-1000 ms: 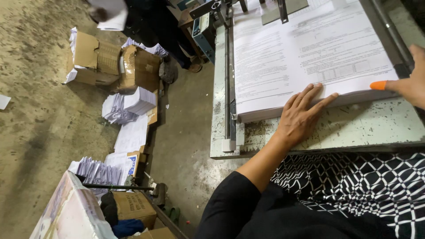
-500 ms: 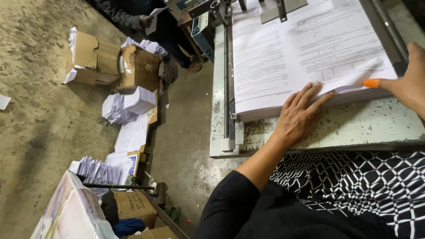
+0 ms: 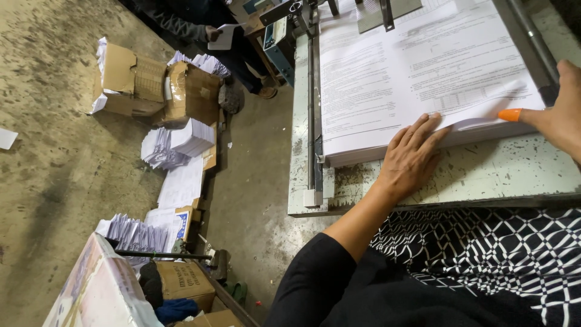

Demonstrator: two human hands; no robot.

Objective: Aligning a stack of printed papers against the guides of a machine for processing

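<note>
A thick stack of printed white sheets [image 3: 417, 66] lies on a worn pale-green metal machine table [image 3: 484, 175]. My left hand [image 3: 411, 157] rests flat on the stack's near edge, fingers spread and pressing down. My right hand [image 3: 560, 115] is at the right edge of the view, its index finger capped with an orange rubber fingertip [image 3: 510, 114] that touches the near right corner of the top sheet, which is slightly lifted. A metal side guide rail [image 3: 311, 109] runs along the stack's left edge.
On the dirty concrete floor to the left stand cardboard boxes [image 3: 130, 82] and loose paper piles [image 3: 178, 142]. Another person in dark clothes [image 3: 200, 18] stands at the top holding a sheet. A wrapped bundle [image 3: 100, 290] and more boxes [image 3: 184, 284] sit at bottom left.
My right index finger has slid a little left along the near right corner and the top sheet has lifted there. The left hand stays pressed on the stack.
</note>
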